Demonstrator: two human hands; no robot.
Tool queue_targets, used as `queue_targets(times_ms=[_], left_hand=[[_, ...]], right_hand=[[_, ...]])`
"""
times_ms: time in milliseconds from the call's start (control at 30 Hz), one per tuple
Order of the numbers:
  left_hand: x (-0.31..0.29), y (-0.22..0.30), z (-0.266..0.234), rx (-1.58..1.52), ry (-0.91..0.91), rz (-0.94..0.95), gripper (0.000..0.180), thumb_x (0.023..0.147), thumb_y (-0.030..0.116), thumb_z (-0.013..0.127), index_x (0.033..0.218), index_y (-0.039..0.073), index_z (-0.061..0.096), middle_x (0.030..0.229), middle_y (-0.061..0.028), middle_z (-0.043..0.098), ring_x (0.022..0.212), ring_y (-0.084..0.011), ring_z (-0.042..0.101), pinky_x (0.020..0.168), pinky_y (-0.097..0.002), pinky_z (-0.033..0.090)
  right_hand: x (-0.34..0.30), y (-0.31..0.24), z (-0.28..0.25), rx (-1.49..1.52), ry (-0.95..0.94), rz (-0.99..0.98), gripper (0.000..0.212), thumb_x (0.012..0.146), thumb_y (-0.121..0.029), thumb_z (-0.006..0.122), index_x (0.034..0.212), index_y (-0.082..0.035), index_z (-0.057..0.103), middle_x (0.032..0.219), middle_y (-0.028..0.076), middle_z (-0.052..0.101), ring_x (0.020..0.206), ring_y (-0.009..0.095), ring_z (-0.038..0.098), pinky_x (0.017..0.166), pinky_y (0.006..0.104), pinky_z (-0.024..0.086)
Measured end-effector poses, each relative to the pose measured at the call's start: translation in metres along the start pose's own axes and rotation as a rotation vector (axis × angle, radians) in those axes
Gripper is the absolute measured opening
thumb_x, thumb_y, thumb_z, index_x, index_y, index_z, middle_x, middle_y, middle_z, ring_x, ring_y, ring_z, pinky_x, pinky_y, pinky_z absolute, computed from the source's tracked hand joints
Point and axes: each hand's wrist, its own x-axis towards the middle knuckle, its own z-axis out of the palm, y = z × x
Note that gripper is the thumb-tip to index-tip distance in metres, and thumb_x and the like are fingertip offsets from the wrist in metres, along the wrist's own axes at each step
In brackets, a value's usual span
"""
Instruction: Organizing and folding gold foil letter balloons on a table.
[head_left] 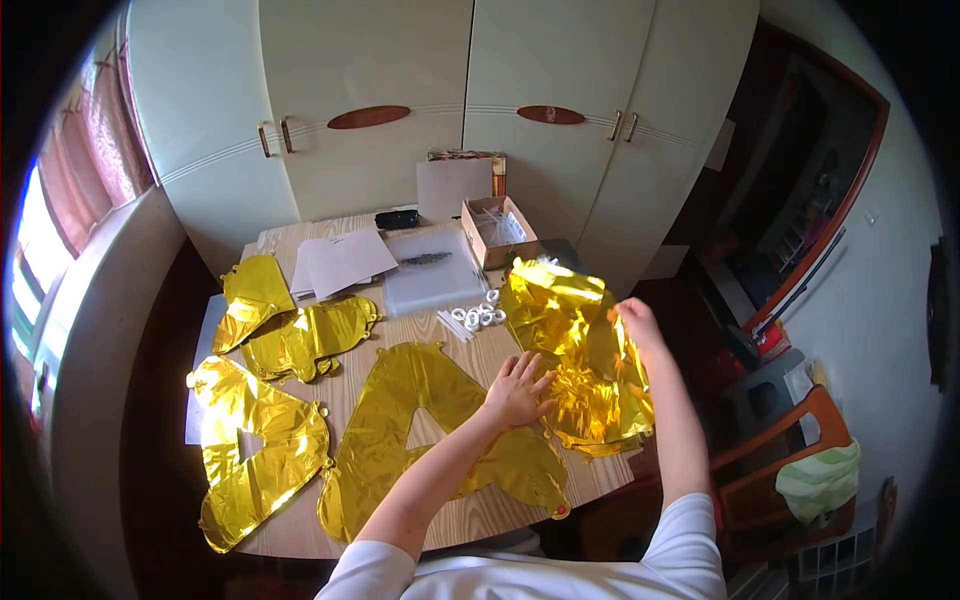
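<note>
Your left hand [517, 391]: fingers spread, frame centre
Your right hand [639, 322]: fingers pinching gold foil balloon [578, 358], centre-right

Near the table's [600, 476] near edge, the left forearm [436, 482] hides part of the A-shaped gold foil [385, 405].

Wood-grain table [290, 525] in a daylit room. Past its far edge, a tall cream wardrobe [365, 60]: brass handles [265, 139], brown oval insets [369, 117]. Off the left edge, bright window [35, 215], pinkish curtain [110, 130], pale low wall [90, 350], dark reddish floor [150, 330]. Beyond the right edge, wooden chair [825, 420] draped with green-and-white cloth [820, 480]; behind it, pale wall [890, 250], reddish-brown frame [880, 130] around a dark area, doorway or mirror unclear.
</note>
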Motion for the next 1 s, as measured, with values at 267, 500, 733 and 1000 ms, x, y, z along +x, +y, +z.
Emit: queue_targets(times_ms=[267, 500, 733, 1000], left_hand=[[-0.001, -0.004, 0.001, 0.020, -0.007, -0.018, 0.064, 0.089, 0.060, 0.037, 0.139, 0.021, 0.040, 0.145, -0.0193, 0.033, 0.137, -0.0343, 0.026, 0.112, -0.0489, 0.018], [-0.001, -0.003, 0.002, 0.019, -0.001, -0.007, 0.064, 0.089, 0.061, 0.037, 0.139, 0.021, 0.041, 0.145, -0.0197, 0.032, 0.137, -0.0345, 0.026, 0.111, -0.0492, 0.018], [0.001, -0.001, -0.002, -0.017, -0.055, -0.016, 0.062, 0.090, 0.059, 0.038, 0.138, 0.019, 0.042, 0.145, -0.0197, 0.032, 0.137, -0.0350, 0.026, 0.111, -0.0488, 0.020], [-0.003, -0.034, -0.041, -1.803, -0.320, -0.679, 0.079, 0.091, 0.065, 0.034, 0.135, 0.000, 0.041, 0.129, -0.0116, 0.050, 0.106, -0.0274, 0.057, 0.092, -0.0392, 0.044]], right_hand=[[0.021, -0.111, -0.024, 0.065, 0.066, -0.285, 0.014, 0.093, -0.014, 0.055, 0.084, -0.004, 0.056, 0.074, -0.005, 0.048, 0.071, 0.004, 0.043, 0.064, 0.0222, 0.038], [0.002, -0.179, -0.038, -0.047, 0.138, -0.470, 0.014, 0.094, -0.013, 0.053, 0.086, -0.002, 0.053, 0.074, -0.004, 0.047, 0.070, 0.004, 0.042, 0.063, 0.0211, 0.037], [-0.084, -0.232, -0.009, -0.408, 0.160, -0.713, 0.010, 0.093, -0.012, 0.052, 0.093, -0.002, 0.053, 0.076, 0.007, 0.055, 0.064, 0.014, 0.052, 0.061, 0.0275, 0.043], [-0.207, -0.162, 0.077, -0.856, -0.142, -1.092, 0.005, 0.084, -0.012, 0.057, 0.087, -0.007, 0.056, 0.088, 0.005, 0.059, 0.079, 0.021, 0.061, 0.063, 0.0338, 0.048]])
